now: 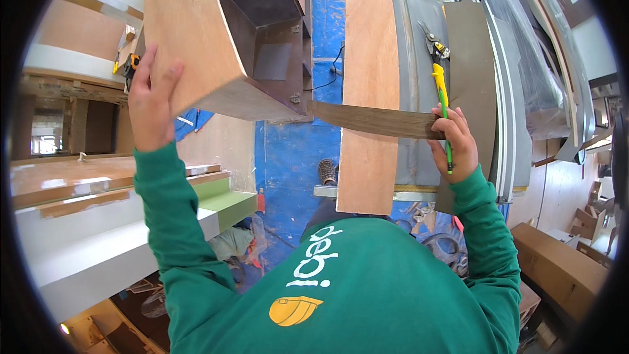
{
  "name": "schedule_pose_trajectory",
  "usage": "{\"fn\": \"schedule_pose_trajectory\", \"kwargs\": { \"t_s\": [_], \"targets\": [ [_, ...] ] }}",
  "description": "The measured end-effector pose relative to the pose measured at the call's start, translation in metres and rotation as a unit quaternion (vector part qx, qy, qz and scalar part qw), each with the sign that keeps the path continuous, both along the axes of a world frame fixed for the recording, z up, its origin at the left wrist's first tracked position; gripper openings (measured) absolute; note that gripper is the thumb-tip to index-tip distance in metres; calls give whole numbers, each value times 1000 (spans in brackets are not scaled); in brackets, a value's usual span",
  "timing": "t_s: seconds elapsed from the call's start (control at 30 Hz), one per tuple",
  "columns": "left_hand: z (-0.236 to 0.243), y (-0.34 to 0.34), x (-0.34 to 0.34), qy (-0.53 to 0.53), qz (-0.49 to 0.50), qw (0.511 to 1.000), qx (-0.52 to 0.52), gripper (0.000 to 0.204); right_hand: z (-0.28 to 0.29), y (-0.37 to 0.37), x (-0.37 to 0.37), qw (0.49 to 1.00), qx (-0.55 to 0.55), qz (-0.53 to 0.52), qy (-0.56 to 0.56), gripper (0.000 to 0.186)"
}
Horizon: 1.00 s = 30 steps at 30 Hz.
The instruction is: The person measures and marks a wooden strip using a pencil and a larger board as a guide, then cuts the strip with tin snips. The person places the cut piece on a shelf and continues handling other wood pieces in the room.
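Two arms [173, 216] [483, 226] spread, right grip [457, 139] pinching strip [377, 120]

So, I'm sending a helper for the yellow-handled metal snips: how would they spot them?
Find the long pale wooden board on the grey work surface. Right of it, beside the flat dark brown panel, lie the yellow-handled metal snips. Their metal blades set them apart from the slim green pen-like tool in the right hand.

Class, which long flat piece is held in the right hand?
The narrow brown strip, running sideways; the pale plywood board and wide grey-brown sheet run top to bottom, unheld.
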<state>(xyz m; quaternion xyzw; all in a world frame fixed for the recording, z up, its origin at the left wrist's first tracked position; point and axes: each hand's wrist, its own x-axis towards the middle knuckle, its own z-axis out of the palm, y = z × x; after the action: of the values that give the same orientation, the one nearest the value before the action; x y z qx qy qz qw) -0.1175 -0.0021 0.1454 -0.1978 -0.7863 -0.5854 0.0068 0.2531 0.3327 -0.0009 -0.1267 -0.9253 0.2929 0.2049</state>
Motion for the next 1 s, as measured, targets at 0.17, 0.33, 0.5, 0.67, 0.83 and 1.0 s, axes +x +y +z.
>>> {"fn": "schedule_pose_trajectory", "kwargs": {
  "t_s": [0.17, 0.33, 0.5, 0.67, 0.83, 1.0],
  "targets": [
    [-19, -11, -56, -29, -1, 999, 14, 74, 45, 18, 12, 992, -125, 5, 29, 35],
    [-43, -18, -100, 7, -1, 999, -38, 67, 112, 42, 37, 996, -78, 25, 31, 39],
    [-55, -21, -127, 123, 39, 970, -205, 70, 196, 64, 62, 997, -18, 26, 69, 43],
    [-63, -23, -142, 205, 78, 899, -380, 65, 261, 78, 86, 985, 120, 25, 119, 45],
    [-64, -18, -146, 293, 80, 816, -492, 67, 287, 79, 109, 956, 219, -2, 194, 48],
    [-9, 6, -59, 360, 106, 901, -217, 40, 296, 73, 132, 907, 340, -82, 233, 42]
  ]
}}
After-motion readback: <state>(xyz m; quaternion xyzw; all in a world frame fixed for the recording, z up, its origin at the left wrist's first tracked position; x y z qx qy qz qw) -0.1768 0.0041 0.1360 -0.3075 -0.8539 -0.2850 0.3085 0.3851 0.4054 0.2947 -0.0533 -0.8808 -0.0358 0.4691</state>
